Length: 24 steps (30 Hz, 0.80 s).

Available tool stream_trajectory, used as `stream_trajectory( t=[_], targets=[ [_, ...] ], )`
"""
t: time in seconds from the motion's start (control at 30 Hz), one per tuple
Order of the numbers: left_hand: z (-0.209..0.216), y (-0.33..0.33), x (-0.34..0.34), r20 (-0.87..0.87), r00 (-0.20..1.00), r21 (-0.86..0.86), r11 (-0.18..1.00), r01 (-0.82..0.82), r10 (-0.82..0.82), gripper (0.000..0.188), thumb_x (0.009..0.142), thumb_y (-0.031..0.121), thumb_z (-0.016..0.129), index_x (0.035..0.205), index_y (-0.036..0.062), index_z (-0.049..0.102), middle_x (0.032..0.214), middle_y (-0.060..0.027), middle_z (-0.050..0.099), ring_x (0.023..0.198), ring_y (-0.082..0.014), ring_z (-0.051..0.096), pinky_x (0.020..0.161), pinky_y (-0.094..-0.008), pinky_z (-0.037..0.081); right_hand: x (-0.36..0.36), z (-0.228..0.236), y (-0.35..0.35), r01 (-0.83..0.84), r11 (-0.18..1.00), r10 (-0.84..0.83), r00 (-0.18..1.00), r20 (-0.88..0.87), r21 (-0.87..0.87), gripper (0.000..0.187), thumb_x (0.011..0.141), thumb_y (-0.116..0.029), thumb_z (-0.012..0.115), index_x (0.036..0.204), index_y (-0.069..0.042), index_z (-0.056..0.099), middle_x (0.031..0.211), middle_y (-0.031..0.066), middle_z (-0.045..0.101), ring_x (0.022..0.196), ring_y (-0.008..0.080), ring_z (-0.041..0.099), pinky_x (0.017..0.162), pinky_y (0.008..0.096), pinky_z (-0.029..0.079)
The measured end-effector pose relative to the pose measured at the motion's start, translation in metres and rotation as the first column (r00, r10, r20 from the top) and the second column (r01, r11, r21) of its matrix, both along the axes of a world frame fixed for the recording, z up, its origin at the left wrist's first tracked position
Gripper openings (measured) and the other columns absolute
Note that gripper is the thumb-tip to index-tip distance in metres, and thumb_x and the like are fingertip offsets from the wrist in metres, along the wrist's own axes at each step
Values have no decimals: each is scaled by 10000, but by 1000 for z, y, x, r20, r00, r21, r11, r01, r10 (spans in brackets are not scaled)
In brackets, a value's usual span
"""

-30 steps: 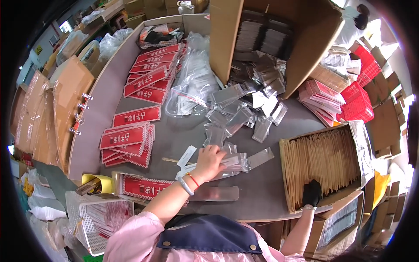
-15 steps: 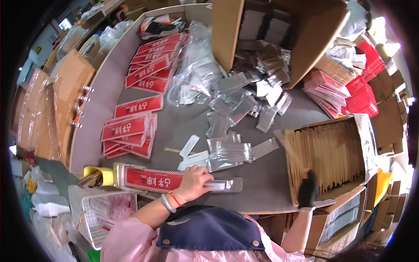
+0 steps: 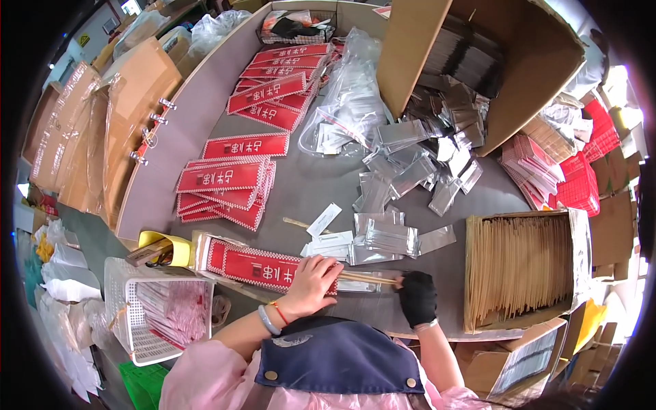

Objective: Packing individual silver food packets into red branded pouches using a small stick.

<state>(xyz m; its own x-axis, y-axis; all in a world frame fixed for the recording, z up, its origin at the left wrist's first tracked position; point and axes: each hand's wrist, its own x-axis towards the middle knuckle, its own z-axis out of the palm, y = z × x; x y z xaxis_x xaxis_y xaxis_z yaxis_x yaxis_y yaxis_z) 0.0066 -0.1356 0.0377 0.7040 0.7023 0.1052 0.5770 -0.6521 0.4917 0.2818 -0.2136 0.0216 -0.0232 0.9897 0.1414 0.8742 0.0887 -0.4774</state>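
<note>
My bare left hand (image 3: 312,283) rests on the top red paper sleeve (image 3: 260,268) of a stack lying in a shallow tray, its fingers closed over the sleeve's right end. In a black fingerless glove, my right hand (image 3: 417,301) is shut on thin wooden chopsticks (image 3: 374,278). Their far ends point left to the sleeve's mouth; my left fingers hide whether they have entered it. Beneath the chopsticks lies a clear packet (image 3: 359,286). A carton (image 3: 471,273) on the right is packed with upright wooden chopsticks (image 3: 523,266).
Finished-looking red sleeves (image 3: 222,174) lie in piles at the left. Silvery packets (image 3: 389,236) spread from a tipped cardboard box (image 3: 410,61). A clear bag (image 3: 348,102) lies behind. A yellow cup (image 3: 181,251) and white basket (image 3: 123,307) stand at the table's left front.
My right hand has come left from the chopstick carton and now holds chopsticks at the sleeve. Under my left hand, the top sleeve has slid right. The whole view has shifted.
</note>
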Motion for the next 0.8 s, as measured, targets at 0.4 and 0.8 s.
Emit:
stream_trajectory(
  t=[0.4, 0.8],
  targets=[
    [-5, 19, 13, -116, 959, 1, 965, 262, -260, 233, 774, 195, 685, 1005, 164, 677, 1133, -99, 546, 1033, -307, 531, 864, -439, 460, -45, 13, 20, -131, 990, 136, 986, 95, -54, 703, 617, -465, 825, 1195, -145, 585, 1157, 89, 589, 1132, 326, 508, 955, 529, 350],
    [18, 76, -53, 20, 941, 235, 914, -332, 336, 624, 655, 223, 836, 1196, 37, 588, 1318, -213, 483, 1206, -403, 461, 985, -546, 397, -16, 48, 4, 58, 997, -53, 993, 106, -50, 631, 629, -400, 838, 1107, -72, 587, 1034, 101, 601, 1007, 322, 555, 877, 459, 376]
  ],
)
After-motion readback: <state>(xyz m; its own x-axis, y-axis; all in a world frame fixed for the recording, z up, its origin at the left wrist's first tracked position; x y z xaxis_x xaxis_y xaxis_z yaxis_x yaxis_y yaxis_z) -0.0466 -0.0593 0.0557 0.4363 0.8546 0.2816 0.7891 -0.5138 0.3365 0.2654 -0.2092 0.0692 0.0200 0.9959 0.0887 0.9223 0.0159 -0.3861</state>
